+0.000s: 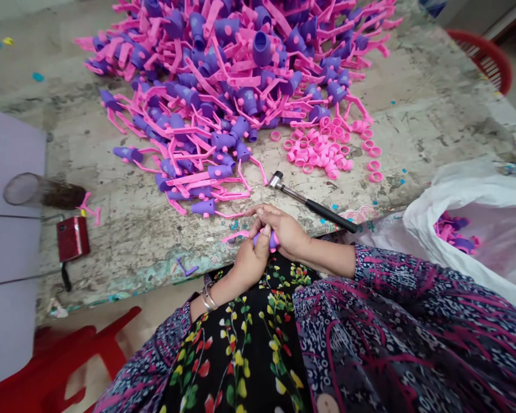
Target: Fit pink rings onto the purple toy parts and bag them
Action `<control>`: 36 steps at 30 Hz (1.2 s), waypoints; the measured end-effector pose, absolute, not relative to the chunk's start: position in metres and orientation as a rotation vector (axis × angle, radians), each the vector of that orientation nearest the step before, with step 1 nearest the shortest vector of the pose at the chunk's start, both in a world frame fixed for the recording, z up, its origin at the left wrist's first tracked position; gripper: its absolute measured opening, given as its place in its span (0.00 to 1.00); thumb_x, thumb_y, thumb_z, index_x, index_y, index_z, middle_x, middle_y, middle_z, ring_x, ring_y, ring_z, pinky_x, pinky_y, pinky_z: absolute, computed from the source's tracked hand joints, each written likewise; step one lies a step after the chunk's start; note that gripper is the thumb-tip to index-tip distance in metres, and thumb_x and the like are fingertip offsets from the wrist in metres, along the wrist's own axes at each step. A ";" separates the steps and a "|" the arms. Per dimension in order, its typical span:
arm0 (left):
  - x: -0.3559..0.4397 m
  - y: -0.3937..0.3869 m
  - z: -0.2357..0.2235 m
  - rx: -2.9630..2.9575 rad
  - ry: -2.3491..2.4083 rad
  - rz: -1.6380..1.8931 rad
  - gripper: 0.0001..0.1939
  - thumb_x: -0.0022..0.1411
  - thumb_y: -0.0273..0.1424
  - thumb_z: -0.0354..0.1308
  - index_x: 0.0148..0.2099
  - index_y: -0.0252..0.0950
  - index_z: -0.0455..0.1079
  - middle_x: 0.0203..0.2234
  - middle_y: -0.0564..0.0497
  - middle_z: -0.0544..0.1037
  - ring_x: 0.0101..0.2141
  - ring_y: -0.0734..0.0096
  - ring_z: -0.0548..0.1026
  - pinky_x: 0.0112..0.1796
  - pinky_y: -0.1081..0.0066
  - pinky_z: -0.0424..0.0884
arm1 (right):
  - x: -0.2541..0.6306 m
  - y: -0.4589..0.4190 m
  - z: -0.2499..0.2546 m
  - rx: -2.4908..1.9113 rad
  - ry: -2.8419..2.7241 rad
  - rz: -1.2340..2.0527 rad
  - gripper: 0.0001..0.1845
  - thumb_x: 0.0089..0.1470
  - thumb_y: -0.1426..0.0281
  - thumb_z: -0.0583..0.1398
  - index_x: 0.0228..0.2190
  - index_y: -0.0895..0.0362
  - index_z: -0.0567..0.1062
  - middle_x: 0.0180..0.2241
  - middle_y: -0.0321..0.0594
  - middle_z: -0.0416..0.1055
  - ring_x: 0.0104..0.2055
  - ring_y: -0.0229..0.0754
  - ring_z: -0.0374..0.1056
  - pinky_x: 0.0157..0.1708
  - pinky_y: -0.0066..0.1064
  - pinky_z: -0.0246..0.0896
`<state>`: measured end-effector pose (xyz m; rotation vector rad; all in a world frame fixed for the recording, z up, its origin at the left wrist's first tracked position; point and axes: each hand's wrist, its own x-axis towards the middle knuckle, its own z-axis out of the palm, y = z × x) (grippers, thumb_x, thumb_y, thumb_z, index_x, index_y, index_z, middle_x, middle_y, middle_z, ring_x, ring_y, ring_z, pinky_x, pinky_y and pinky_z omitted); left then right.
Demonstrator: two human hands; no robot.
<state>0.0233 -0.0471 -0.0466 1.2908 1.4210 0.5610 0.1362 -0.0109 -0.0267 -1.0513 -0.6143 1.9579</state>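
The work table (434,115) is old and dirty, with worn paint and small blue bits on it. A little hammer (312,204) with a black handle lies near the front edge. Past the hammer, going up and to the left, there is a great big heap of purple and pink pieces (241,86). Lots of them are purple cones with long pink legs. Just past the hammer, on its far side, is a small pile of pink rings (318,148).

The purple piece (272,240) being worked on is in the two hands, on the near side of the hammer and a bit to its left. The left hand (248,263), with shiny bangles on its wrist, is closed on it, and the thumb presses on top. The right hand (288,232) is wrapped around it from the other side. A pink leg (236,235) sticks out to the left of the fingers. The fingers hide some of the piece.

Right of the hammer is a white bag (468,195) with more purple and pink pieces inside (456,232). Far to the hammer's left are a glass (60,194) with something dark in it and a shiny red thing (73,236).
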 end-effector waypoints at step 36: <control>0.009 -0.030 -0.026 0.835 1.017 0.774 0.33 0.70 0.53 0.30 0.28 0.36 0.64 0.09 0.60 0.55 0.14 0.78 0.50 0.20 0.73 0.47 | 0.244 -0.018 -0.043 -1.726 -1.900 0.456 0.21 0.61 0.59 0.56 0.48 0.59 0.75 0.43 0.55 0.69 0.48 0.58 0.65 0.50 0.54 0.60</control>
